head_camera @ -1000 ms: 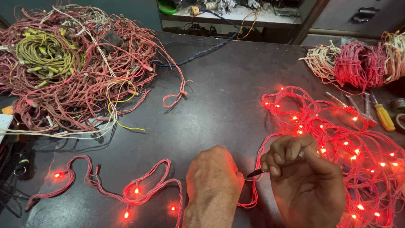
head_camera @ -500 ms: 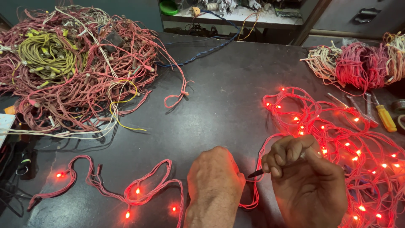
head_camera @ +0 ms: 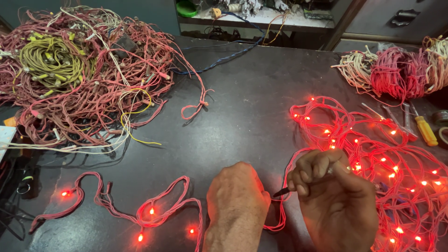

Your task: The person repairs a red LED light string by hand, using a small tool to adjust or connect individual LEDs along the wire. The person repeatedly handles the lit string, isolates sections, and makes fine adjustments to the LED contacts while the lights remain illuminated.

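Hands: my right hand (head_camera: 338, 205) pinches a dark-tipped tool (head_camera: 281, 192) pointing left at wire (head_camera: 275, 205) under my fisted left hand (head_camera: 238, 198) (nearer; its hold hidden).

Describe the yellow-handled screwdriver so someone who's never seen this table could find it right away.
Go to the dark table's right edge, just past the lit red light string. The screwdriver lies there below the pink wire bundle. Its yellow handle is the only one among the thin tools beside it.
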